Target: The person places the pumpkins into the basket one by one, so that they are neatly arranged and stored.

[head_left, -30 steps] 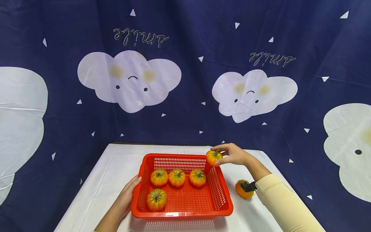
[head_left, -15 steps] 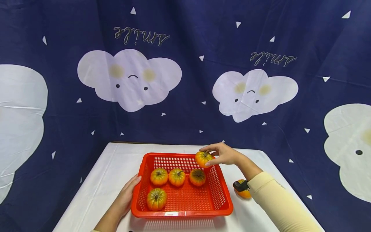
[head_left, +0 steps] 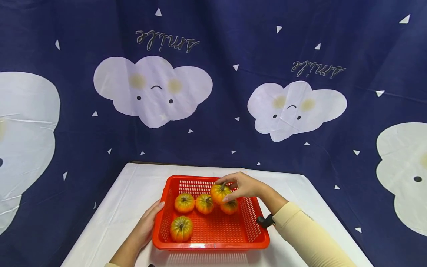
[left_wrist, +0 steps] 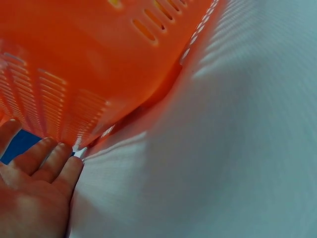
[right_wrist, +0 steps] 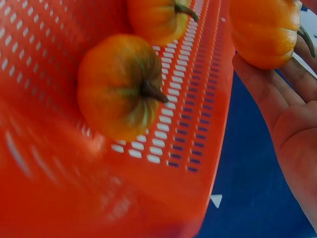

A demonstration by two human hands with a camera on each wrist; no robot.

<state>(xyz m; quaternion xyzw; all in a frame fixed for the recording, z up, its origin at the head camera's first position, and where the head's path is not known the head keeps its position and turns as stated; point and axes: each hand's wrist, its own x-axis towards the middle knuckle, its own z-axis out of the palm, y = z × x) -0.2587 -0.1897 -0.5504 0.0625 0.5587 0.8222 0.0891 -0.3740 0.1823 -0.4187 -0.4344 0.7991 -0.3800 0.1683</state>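
Observation:
A red plastic basket point(head_left: 213, 246) stands on the white table, with several small orange pumpkins inside. Along its far side lie a left pumpkin point(head_left: 184, 203), a middle pumpkin point(head_left: 204, 204) and a right pumpkin point(head_left: 229, 208); a front pumpkin point(head_left: 181, 228) sits near the left corner. My right hand point(head_left: 245, 184) pinches another pumpkin point(head_left: 218, 193) between thumb and fingers over the basket, partly covering the right one. In the right wrist view this held pumpkin point(right_wrist: 265, 32) is at the rim. My left hand point(left_wrist: 37, 186) touches the basket's left wall with extended fingers.
A white-covered table point(head_left: 110, 218) surrounds the basket. Behind it hangs a dark blue cloth point(head_left: 220, 104) printed with clouds and triangles. The right wrist's black camera point(head_left: 265, 221) and the sleeve point(head_left: 300, 230) hide most of the table to the basket's right.
My right hand has carried its pumpkin left and lower, from the basket's far right corner to over the far row. The left hand stays at the basket's side.

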